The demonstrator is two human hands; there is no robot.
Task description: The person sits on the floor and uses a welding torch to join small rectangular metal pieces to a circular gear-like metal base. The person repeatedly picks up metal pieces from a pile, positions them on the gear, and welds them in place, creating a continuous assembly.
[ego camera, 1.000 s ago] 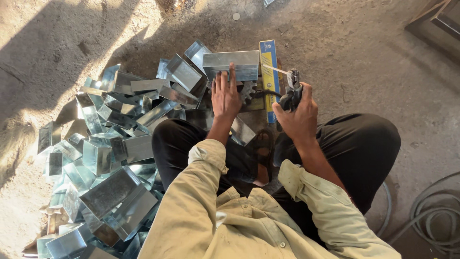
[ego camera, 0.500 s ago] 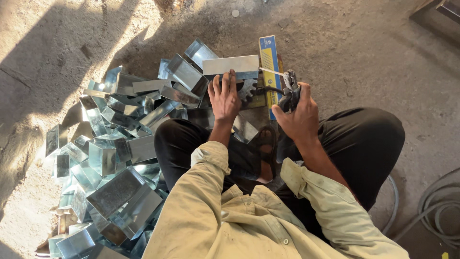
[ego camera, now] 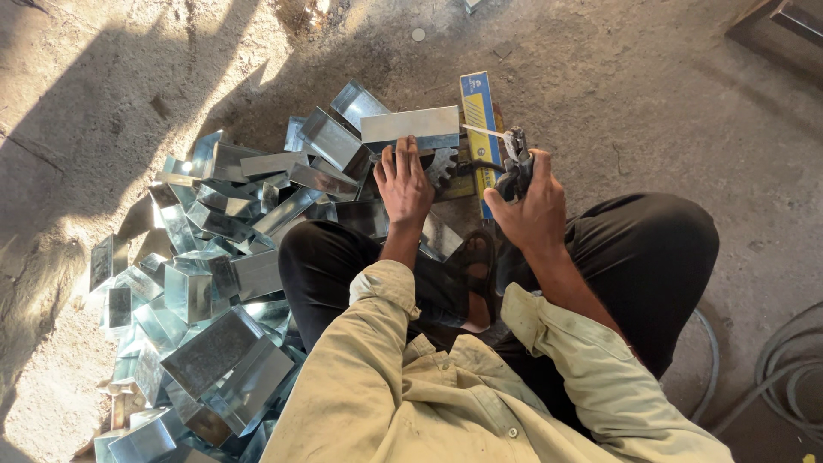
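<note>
1. A grey metal box (ego camera: 411,127) is pressed down by the left hand (ego camera: 405,182), fingers spread flat on its near edge.
2. Its long axis is laid left to right, just beyond that hand.
3. A dark hand tool (ego camera: 514,163) is gripped tightly by the right hand (ego camera: 536,210), just beside the box's right end.

- Dusty concrete floor (ego camera: 651,103), partly in shadow.
- Heap of folded sheet-metal boxes (ego camera: 214,283) lies on it.
- Grey cables (ego camera: 784,369), possibly hoses, curl at right.
</note>
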